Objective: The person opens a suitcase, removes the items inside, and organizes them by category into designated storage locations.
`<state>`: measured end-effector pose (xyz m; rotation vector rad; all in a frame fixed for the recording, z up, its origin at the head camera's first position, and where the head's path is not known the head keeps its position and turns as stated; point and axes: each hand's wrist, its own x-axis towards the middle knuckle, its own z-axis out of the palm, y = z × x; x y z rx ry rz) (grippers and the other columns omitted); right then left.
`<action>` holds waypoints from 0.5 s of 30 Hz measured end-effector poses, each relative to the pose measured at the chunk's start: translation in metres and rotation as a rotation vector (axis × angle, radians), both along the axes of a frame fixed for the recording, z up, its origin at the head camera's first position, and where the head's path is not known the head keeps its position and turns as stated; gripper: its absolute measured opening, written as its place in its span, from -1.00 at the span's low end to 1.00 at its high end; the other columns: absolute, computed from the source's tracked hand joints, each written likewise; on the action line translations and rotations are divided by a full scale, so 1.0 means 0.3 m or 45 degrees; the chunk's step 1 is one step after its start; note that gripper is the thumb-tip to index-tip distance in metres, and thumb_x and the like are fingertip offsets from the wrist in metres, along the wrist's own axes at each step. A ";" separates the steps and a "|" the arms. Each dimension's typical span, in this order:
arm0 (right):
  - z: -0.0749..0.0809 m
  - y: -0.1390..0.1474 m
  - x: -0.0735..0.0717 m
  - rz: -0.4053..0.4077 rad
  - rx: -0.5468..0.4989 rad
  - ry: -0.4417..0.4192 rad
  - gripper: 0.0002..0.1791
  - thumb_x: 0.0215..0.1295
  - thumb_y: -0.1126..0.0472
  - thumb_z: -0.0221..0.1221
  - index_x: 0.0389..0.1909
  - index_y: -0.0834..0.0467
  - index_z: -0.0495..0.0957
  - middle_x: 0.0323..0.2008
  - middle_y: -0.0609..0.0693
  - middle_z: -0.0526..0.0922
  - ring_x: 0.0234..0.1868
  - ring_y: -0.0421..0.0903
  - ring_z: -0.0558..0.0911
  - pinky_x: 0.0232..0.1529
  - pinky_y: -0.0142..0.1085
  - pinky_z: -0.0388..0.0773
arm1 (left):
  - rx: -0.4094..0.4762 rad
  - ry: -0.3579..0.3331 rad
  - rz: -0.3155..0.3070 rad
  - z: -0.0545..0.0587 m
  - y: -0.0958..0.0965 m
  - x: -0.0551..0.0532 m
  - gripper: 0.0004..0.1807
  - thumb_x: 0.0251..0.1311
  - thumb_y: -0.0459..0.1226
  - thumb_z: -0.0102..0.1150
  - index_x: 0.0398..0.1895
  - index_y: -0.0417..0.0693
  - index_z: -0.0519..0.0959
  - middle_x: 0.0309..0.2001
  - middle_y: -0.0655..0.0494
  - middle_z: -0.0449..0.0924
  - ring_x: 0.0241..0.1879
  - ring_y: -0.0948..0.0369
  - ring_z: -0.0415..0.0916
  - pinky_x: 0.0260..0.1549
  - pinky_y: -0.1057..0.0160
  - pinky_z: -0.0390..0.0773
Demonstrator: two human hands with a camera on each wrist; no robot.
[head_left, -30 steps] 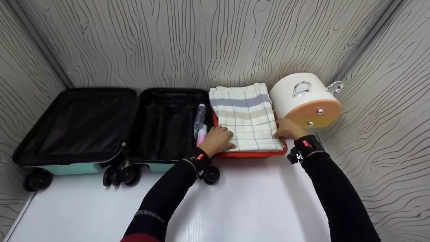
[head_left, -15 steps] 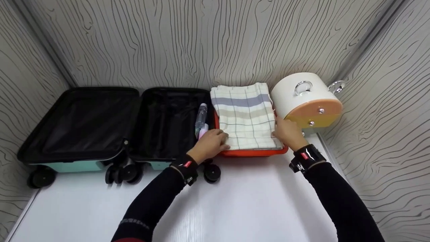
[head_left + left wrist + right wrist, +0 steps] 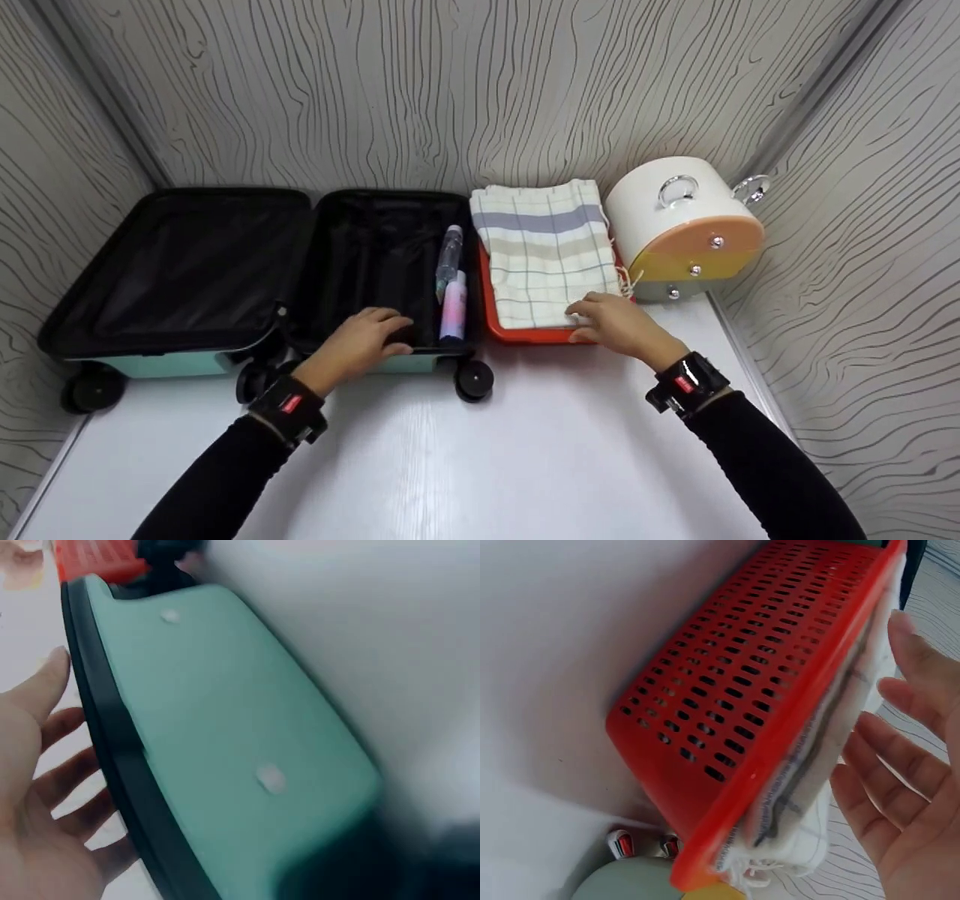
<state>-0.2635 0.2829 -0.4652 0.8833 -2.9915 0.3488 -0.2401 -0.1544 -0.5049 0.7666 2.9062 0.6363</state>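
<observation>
A folded checked cloth [image 3: 547,262] with a blue-grey and a beige stripe lies on top of a red perforated basket [image 3: 727,667]. My right hand [image 3: 619,326] is at the cloth's front right corner, fingers spread and gripping nothing. In the right wrist view its fingers lie close beside the cloth's folded edge. My left hand [image 3: 352,351] is over the front edge of the open mint-green suitcase [image 3: 217,712], fingers spread and holding nothing. Inside the suitcase's right half are a clear bottle [image 3: 448,255] and a pink-and-purple bottle [image 3: 454,307].
Right of the basket stands a white rounded box [image 3: 660,195] with coloured drawers and round silver handles. The suitcase's left half [image 3: 187,262] lies open at the left. Patterned walls close in behind and at both sides of the white tabletop [image 3: 465,465].
My left hand has moved left, off the cloth to the suitcase's front edge. My right hand has shifted from the cloth's right side to its front corner. White fringe now shows there.
</observation>
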 end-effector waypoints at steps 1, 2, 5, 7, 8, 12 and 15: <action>-0.008 -0.001 0.003 0.020 0.016 0.003 -0.62 0.37 0.06 0.46 0.08 0.19 0.76 -0.10 0.12 0.77 -0.05 0.15 0.77 0.05 0.09 0.72 | -0.010 -0.002 0.018 -0.007 -0.036 0.019 -0.46 0.54 -0.02 0.26 0.41 -0.13 0.61 0.40 -0.25 0.60 0.45 -0.26 0.51 0.46 -0.35 0.48; -0.015 -0.001 0.005 0.039 0.031 0.014 -0.66 0.37 0.09 0.45 0.06 0.18 0.76 -0.13 0.10 0.77 -0.08 0.13 0.77 0.02 0.06 0.72 | -0.013 0.006 0.038 -0.015 -0.069 0.039 -0.47 0.54 -0.02 0.26 0.40 -0.13 0.62 0.39 -0.25 0.62 0.43 -0.25 0.52 0.44 -0.35 0.50; -0.033 -0.001 0.005 0.060 0.039 0.062 -0.78 0.41 0.18 0.41 -0.01 0.18 0.79 -0.18 0.09 0.76 -0.14 0.11 0.76 -0.04 0.03 0.73 | 0.003 0.113 0.093 -0.052 -0.143 0.099 -0.50 0.50 -0.05 0.30 0.35 -0.13 0.65 0.31 -0.22 0.69 0.35 -0.24 0.60 0.35 -0.35 0.57; -0.039 0.001 -0.001 0.072 0.033 0.089 -0.81 0.40 0.18 0.42 -0.06 0.18 0.80 -0.22 0.07 0.76 -0.17 0.09 0.77 -0.06 0.01 0.73 | 0.017 0.274 0.130 -0.087 -0.171 0.134 -0.52 0.45 -0.08 0.34 0.32 -0.11 0.68 0.24 -0.18 0.73 0.28 -0.20 0.64 0.29 -0.31 0.62; -0.039 0.002 -0.004 0.078 0.029 0.097 -0.80 0.38 0.15 0.44 -0.09 0.18 0.81 -0.23 0.07 0.76 -0.18 0.08 0.77 -0.08 0.00 0.73 | 0.031 0.375 0.147 -0.106 -0.179 0.148 -0.53 0.41 -0.10 0.38 0.30 -0.10 0.70 0.20 -0.16 0.75 0.24 -0.19 0.66 0.26 -0.28 0.65; -0.031 0.004 -0.017 0.128 0.052 0.106 -0.70 0.23 0.05 0.53 -0.14 0.15 0.81 -0.27 0.03 0.76 -0.23 0.03 0.78 -0.14 -0.04 0.72 | 0.025 0.749 0.191 -0.181 -0.185 0.186 -0.48 0.27 -0.14 0.50 0.27 -0.08 0.72 0.12 -0.13 0.78 0.18 -0.16 0.69 0.24 -0.23 0.68; -0.031 -0.003 -0.024 0.172 0.088 0.117 -0.70 0.21 0.03 0.54 -0.17 0.15 0.81 -0.28 0.02 0.77 -0.25 0.01 0.78 -0.16 -0.04 0.71 | 0.002 0.850 0.219 -0.220 -0.176 0.206 -0.42 0.21 -0.16 0.54 0.30 -0.11 0.70 0.14 -0.15 0.78 0.20 -0.19 0.68 0.29 -0.27 0.65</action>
